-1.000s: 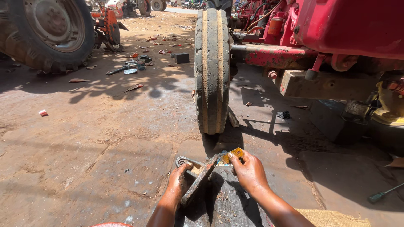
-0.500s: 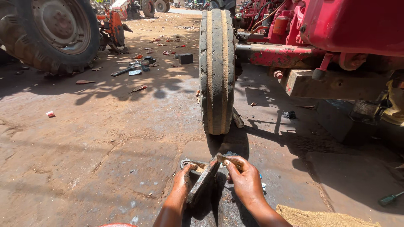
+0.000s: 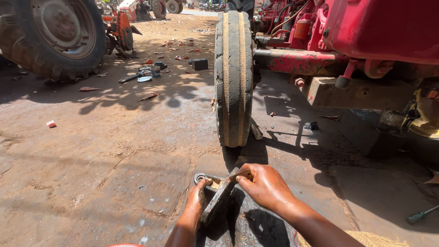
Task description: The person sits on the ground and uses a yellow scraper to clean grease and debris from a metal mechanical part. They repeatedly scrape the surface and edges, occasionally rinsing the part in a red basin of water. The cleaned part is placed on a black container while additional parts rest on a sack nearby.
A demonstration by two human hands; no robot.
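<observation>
metal plate (image 3: 219,201) on edge | left hand (image 3: 197,197) steadies it | right hand (image 3: 264,185) grips top

Big rear tyre (image 3: 55,36) was cut off by the top-left edge. Below the front tyre (image 3: 234,77), the right hand (image 3: 265,185) hid the metal piece's (image 3: 218,201) far end.
</observation>
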